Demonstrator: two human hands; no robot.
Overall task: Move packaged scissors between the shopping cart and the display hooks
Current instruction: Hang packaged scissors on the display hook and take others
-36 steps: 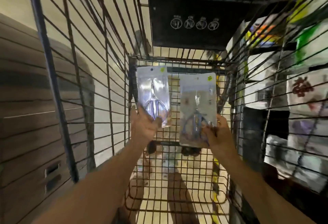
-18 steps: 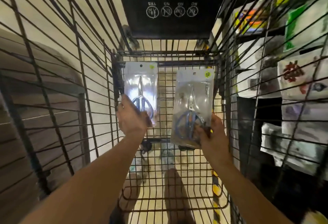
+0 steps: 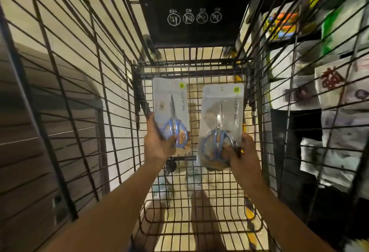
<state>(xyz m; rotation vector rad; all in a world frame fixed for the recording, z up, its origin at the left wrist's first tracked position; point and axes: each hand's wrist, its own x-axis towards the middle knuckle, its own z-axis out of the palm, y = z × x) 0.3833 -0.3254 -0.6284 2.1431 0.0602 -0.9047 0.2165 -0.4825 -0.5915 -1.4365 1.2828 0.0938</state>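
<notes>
Light is warm, yellowish and moderate, brightest on the pale floor seen through the cart's wire base [image 3: 199,207]; two soft dark shadows lie on that floor below the base; the black plastic flap [image 3: 194,15] above the base is dull, its white symbols sharp enough to read; glare whitens the clear package [image 3: 220,112] just above the base's middle; the wide lens bends the cart's side wires outward toward the frame edges; shelf goods [image 3: 337,84] right of the base are smeared by motion blur; the brown panelling left of it is dim and soft.
</notes>
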